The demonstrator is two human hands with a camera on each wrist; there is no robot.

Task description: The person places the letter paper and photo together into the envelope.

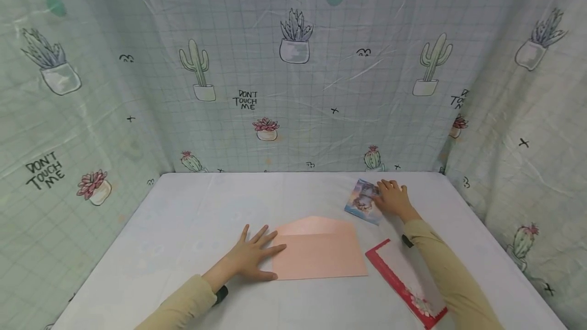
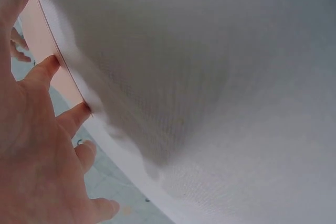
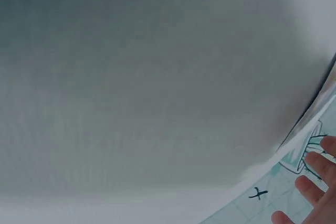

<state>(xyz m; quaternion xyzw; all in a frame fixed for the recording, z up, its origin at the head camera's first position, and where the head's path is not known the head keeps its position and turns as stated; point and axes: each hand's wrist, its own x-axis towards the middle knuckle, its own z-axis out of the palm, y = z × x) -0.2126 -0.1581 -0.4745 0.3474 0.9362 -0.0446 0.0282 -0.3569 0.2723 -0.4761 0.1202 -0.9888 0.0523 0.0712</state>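
A peach envelope (image 1: 316, 256) lies on the white table with its pointed flap at the far side. My left hand (image 1: 254, 253) is spread flat at its left edge, fingertips touching the paper; the left wrist view shows those fingers (image 2: 79, 115) along the envelope's edge (image 2: 39, 32). Farther back on the right lies a small picture card or booklet (image 1: 361, 202) with a blue and purple print. My right hand (image 1: 393, 198) is at its right edge, thumb side over the print. In the right wrist view the right hand's fingers (image 3: 321, 166) are apart and loosely extended.
A white card with a red floral border (image 1: 396, 281) lies tilted to the right of the envelope, partly covered by the right sleeve (image 1: 451, 279). A printed cactus curtain (image 1: 293, 95) hangs around the table's back and sides.
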